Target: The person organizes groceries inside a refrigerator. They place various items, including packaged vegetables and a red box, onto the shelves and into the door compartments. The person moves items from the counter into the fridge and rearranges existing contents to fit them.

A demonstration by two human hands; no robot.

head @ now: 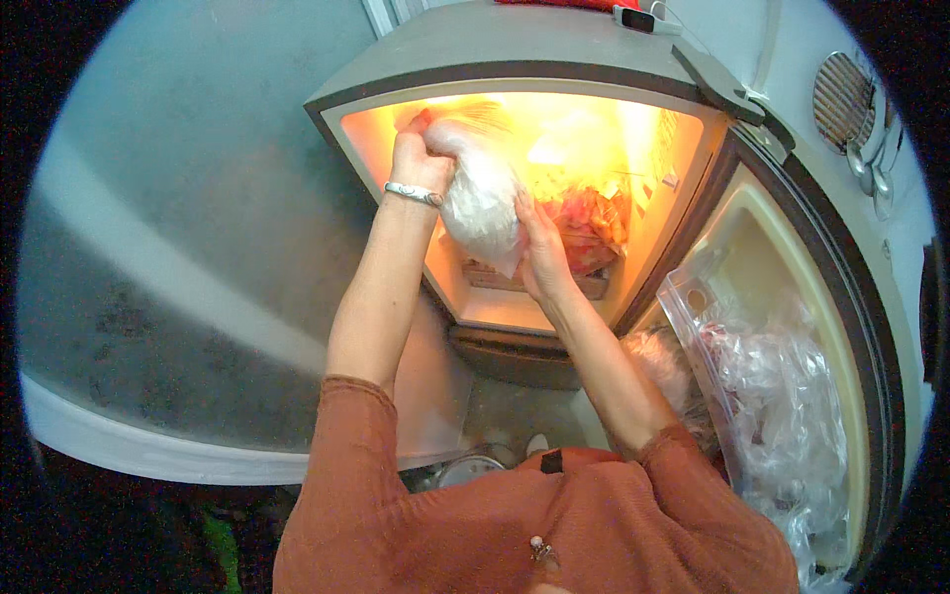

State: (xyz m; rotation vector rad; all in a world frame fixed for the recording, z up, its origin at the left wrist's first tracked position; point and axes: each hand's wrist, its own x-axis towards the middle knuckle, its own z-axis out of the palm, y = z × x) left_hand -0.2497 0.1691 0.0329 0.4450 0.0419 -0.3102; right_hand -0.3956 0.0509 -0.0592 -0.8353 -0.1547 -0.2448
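Note:
A whitish clear plastic bag (481,200) with pale contents hangs at the mouth of a lit refrigerator (505,70). My left hand (423,152), with a white patterned bangle at the wrist, grips its gathered upper end. Against the bag's lower right side rests my right hand (545,252), its palm and fingers supporting it. Behind the bag, on the refrigerator's floor, lie reddish and orange items in plastic (591,223). Bright light washes out the back of the compartment, and what the bag holds is unclear.
The refrigerator door (779,237) stands open at my right. Its clear door bin (694,349) is stuffed with crumpled plastic bags (779,416). A grey wall (185,223) runs along the left. Metal utensils (865,167) hang at the far right. A small device (644,20) lies on the refrigerator top.

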